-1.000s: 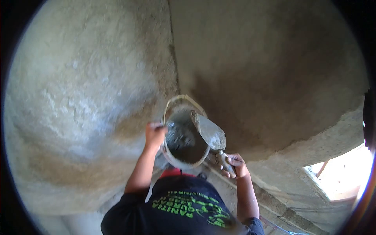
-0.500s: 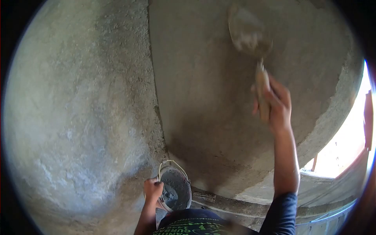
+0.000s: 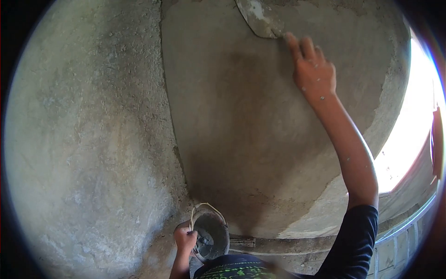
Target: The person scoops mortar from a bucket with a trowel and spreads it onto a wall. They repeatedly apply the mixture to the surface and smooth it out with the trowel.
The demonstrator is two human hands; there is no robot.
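My right hand [image 3: 312, 69] is raised high against the plastered wall [image 3: 260, 130] and grips a trowel [image 3: 258, 18]. The trowel's blade lies flat on the wall near the top edge of the view, grey mortar on it. Low down near my body, my left hand [image 3: 185, 238] holds a small grey bucket [image 3: 211, 234] by its rim. The bucket has a pale wire handle and wet mortar inside.
A rough, unplastered wall [image 3: 88, 139] fills the left; it meets the smoother plastered wall at a corner [image 3: 172, 121]. A bright window opening [image 3: 409, 121] is at the right. Block courses [image 3: 395, 246] show at the lower right.
My right hand has carried the trowel from the bucket up onto the wall and then further up and left. The view has tilted upward, so the bucket now sits lower in the frame.
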